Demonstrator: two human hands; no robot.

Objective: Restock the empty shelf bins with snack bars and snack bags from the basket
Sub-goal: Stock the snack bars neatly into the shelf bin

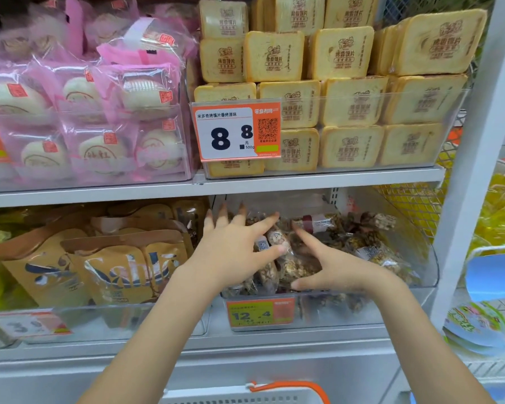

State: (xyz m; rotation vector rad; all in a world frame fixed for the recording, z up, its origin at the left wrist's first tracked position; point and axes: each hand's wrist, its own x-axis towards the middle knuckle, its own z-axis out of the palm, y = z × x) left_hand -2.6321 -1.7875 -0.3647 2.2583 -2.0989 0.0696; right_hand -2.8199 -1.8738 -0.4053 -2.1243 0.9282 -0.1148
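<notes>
With left hand (231, 252) and right hand (337, 268) spread open over clear-wrapped brown nut snack bars (292, 258) at lower centre, loosely piled bars could be pushed over the clear plastic bin's low front wall (333, 304).

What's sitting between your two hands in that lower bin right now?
In the head view, clear-wrapped nut bars fill the gap between the left hand and right hand, piled in the clear bin. Both hands are spread open on the pile.

Bare forearms, hands (236, 252); long nails.
</notes>
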